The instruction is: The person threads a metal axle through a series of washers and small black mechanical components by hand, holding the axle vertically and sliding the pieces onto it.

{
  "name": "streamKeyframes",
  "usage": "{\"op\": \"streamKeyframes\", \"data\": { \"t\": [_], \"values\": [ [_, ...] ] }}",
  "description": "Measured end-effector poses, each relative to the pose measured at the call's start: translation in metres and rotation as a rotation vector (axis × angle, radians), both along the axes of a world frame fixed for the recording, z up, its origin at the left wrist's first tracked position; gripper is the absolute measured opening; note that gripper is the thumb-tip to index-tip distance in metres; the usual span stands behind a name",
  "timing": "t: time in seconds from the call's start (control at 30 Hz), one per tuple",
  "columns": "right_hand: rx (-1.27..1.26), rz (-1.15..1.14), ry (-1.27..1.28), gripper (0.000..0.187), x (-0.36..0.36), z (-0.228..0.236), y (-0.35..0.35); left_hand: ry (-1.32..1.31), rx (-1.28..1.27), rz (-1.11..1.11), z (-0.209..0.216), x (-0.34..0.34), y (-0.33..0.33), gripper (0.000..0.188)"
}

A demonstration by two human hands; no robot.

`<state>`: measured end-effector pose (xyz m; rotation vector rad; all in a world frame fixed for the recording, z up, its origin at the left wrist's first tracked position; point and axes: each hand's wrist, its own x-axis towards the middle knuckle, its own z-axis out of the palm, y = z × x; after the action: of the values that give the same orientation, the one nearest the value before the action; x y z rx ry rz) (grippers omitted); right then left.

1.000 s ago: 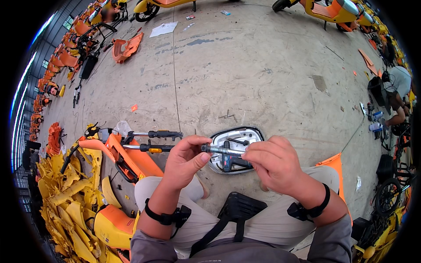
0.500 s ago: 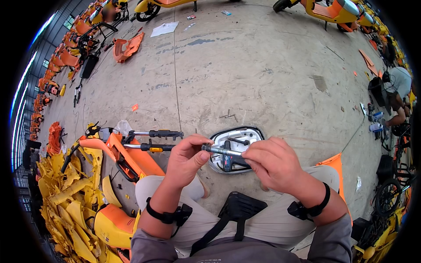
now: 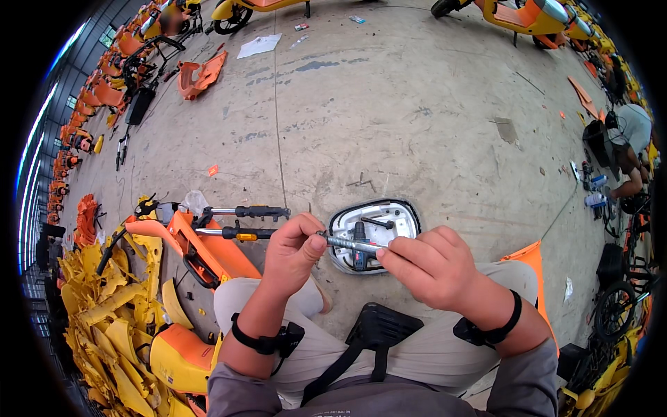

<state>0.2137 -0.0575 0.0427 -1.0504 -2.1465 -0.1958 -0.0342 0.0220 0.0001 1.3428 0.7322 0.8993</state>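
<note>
My left hand point(image 3: 293, 256) pinches the ridged end of a slim silver metal rod point(image 3: 349, 242) between thumb and forefinger; my right hand point(image 3: 429, 270) pinches its smooth end in the fingertips. The rod lies crosswise between my hands, in front of the oval white tray with a black rim point(image 3: 406, 225) on the floor. As I judge it, the rod is apart from any larger assembly and not yet set down; whether my handling of it is nearly finished, I cannot tell.

Counting: one rod in my grip; one tray, holding one dark blue-and-black power drill point(image 3: 360, 258) and one black bar-shaped tool point(image 3: 377, 223), neither in hand. To the left I count two silver-and-black fork tubes point(image 3: 260, 211) beside one long orange plastic body panel point(image 3: 221, 249); the heaped yellow plastic panels point(image 3: 111, 316) overlap too much to count.
</note>
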Motion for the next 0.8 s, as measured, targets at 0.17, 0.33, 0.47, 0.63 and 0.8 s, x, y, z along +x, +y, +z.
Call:
{"op": "streamKeyframes", "data": {
  "t": [0.17,0.33,0.47,0.63,0.8],
  "values": [
    [-0.065,0.001,0.061,0.027,0.001,-0.006,0.001,-0.016,0.011,-0.016,0.0,0.001,0.0,0.04],
    [-0.198,0.01,0.252,0.027,0.001,-0.007,0.002,-0.028,0.045,-0.003,0.001,0.003,-0.001,0.037],
    [-0.294,0.046,0.332,0.026,0.004,-0.006,0.003,-0.028,0.049,-0.024,0.002,0.001,0.001,0.033],
    [-0.889,0.035,0.751,0.025,0.005,-0.006,-0.002,-0.025,0.066,-0.061,0.004,0.0,0.0,0.034],
    [-1.133,0.102,0.789,0.024,0.012,0.007,0.003,-0.032,0.083,-0.115,0.005,0.002,-0.001,0.034]
  ]
}}
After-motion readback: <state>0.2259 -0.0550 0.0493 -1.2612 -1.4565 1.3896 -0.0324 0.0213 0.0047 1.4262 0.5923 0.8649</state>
